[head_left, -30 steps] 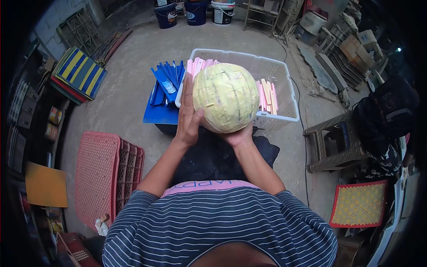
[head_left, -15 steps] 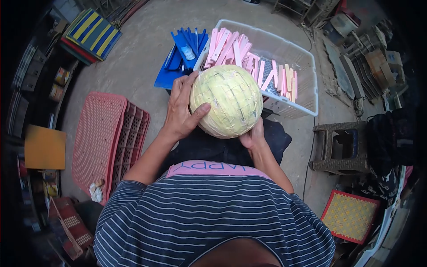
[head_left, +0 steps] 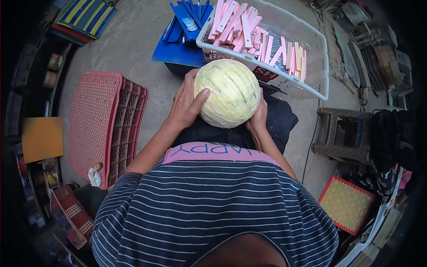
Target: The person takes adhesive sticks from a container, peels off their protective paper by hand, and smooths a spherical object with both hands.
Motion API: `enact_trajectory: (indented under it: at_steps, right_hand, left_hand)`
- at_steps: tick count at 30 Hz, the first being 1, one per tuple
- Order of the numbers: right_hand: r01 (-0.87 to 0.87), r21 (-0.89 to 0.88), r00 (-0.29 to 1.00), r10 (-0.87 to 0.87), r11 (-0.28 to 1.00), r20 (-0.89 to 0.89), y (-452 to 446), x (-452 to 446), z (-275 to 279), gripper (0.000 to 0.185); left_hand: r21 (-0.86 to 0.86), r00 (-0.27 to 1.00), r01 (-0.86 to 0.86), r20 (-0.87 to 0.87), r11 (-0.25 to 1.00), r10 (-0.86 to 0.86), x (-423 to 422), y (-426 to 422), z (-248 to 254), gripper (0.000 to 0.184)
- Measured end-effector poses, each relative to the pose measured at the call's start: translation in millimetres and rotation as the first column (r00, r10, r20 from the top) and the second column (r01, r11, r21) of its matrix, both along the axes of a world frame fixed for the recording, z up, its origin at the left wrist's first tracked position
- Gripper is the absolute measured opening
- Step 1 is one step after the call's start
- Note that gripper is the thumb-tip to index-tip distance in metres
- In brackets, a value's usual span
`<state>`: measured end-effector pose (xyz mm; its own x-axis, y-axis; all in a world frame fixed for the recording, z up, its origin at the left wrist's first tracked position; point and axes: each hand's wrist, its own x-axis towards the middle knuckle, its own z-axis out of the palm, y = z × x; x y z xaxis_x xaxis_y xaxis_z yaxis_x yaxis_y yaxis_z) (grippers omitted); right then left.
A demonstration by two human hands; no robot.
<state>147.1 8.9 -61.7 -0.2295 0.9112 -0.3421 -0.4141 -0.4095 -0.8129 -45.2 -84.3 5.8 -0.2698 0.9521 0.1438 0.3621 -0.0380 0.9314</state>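
Observation:
A pale yellow ball [head_left: 227,93], covered in overlapping strips, is held between both hands above the lap. My left hand [head_left: 187,101] grips its left side, the thumb lying on the front surface. On the lower right side, my right hand [head_left: 258,115] supports it, with its fingers partly hidden behind the ball. Just beyond the ball stands a white plastic basket [head_left: 315,89] holding pink strips [head_left: 235,27] and a few cream ones. Blue strips [head_left: 183,22] lie on a blue box [head_left: 171,52] to the basket's left.
A pink plastic crate [head_left: 94,120] stands at the left, with a small white cloth [head_left: 94,177] at its near edge. To the right are a brown stool [head_left: 327,133] and a red-edged yellow woven panel [head_left: 347,204]. Striped boards [head_left: 86,18] lie at the upper left.
The view has tilted down and shifted, so the basket appears higher and farther right. The ball has turned between my hands and come nearer my body. Both hands still hold it.

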Motion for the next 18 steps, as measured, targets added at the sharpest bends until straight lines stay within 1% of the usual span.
enact_trajectory:
  at_steps: [1, 4, 7, 8, 9, 11, 12, 14, 15, 16, 18]
  right_hand:
    - [0.006, -0.016, 1.0, -0.006, 1.0, 0.004, 2, 0, 3, 0.041]
    - [0.012, 0.026, 0.996, -0.014, 1.0, 0.082, 7, 14, 23, 0.04]
    - [0.004, 0.108, 0.985, -0.023, 0.994, 0.172, 16, 34, 14, 0.039]
    - [0.026, 0.175, 0.953, -0.077, 0.984, 0.292, 20, 36, 12, 0.038]
    - [0.007, 0.201, 0.911, -0.089, 0.98, 0.403, 23, 40, 5, 0.037]
    - [-0.046, 0.243, 0.789, -0.114, 0.969, 0.604, 31, 53, -18, 0.037]
    - [-0.106, 0.354, 0.697, -0.185, 0.929, 0.693, 36, 60, -27, 0.036]
    - [-0.259, 0.4, 0.468, -0.248, 0.879, 0.848, 31, 61, 9, 0.034]
    - [-0.34, 0.404, 0.341, -0.289, 0.849, 0.894, 31, 61, 22, 0.033]
    - [-0.382, 0.46, 0.302, -0.362, 0.802, 0.882, 32, 65, 22, 0.029]
    - [-0.346, 0.503, 0.384, -0.37, 0.792, 0.846, 32, 72, 17, 0.026]
  left_hand:
    - [-0.026, 1.0, -0.003, -0.003, 1.0, 0.002, 2, 1, 6, 0.065]
    - [-0.091, 1.0, -0.01, 0.013, 0.996, 0.011, 14, 4, 10, 0.062]
    - [-0.139, 0.998, 0.001, 0.056, 0.99, 0.007, 26, 11, 2, 0.063]
    - [-0.168, 0.998, 0.008, 0.069, 0.986, 0.003, 27, 15, -6, 0.063]
    - [-0.195, 0.997, 0.015, 0.082, 0.981, 0.001, 29, 18, -11, 0.064]
    - [-0.192, 0.999, 0.017, 0.034, 0.981, -0.01, 33, 21, -14, 0.069]
    - [-0.192, 1.0, 0.015, 0.009, 0.981, -0.014, 35, 21, -15, 0.071]
    - [-0.247, 0.998, 0.026, -0.056, 0.969, -0.041, 39, 23, -10, 0.076]
    - [-0.271, 0.994, 0.029, -0.09, 0.962, -0.055, 40, 26, -8, 0.079]
    - [-0.277, 0.99, 0.032, -0.126, 0.96, -0.07, 42, 28, -7, 0.081]
    - [-0.295, 0.975, 0.044, -0.195, 0.955, -0.105, 47, 33, -9, 0.085]
